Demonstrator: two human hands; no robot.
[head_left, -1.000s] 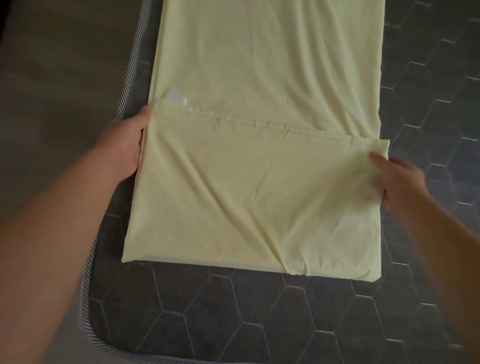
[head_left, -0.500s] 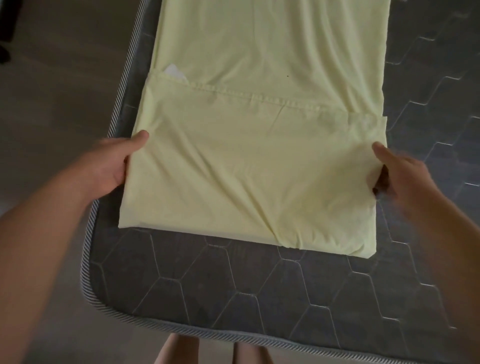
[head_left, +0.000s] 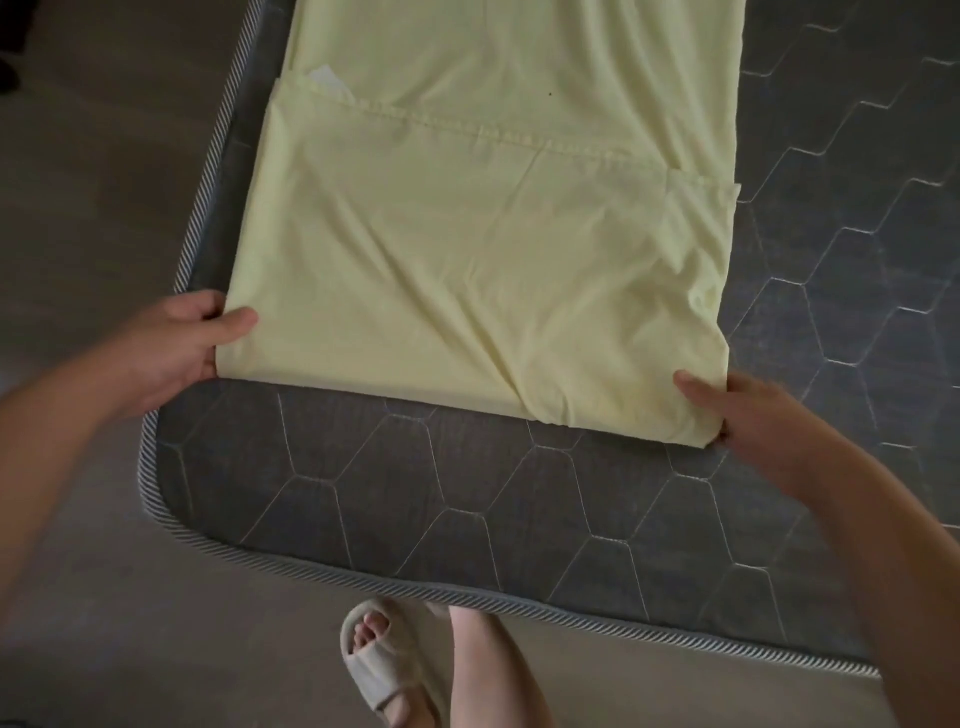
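Two hands grasp one pale yellow sheet (head_left: 467, 260), which lies folded on the grey quilted mattress (head_left: 415, 493); the left hand (head_left: 166, 343) pinches its near left corner, thumb on top. A white label (head_left: 327, 80) peeks from under the folded flap at far left, its print too small to read. The right hand (head_left: 753, 415) pinches the near right corner, thumb on the cloth, its other fingers hidden.

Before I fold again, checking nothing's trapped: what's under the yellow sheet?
The yellow sheet lies on the grey quilted mattress. Its folded flap covers its lower layer; a white patch peeks out far left. Anything else beneath is covered.
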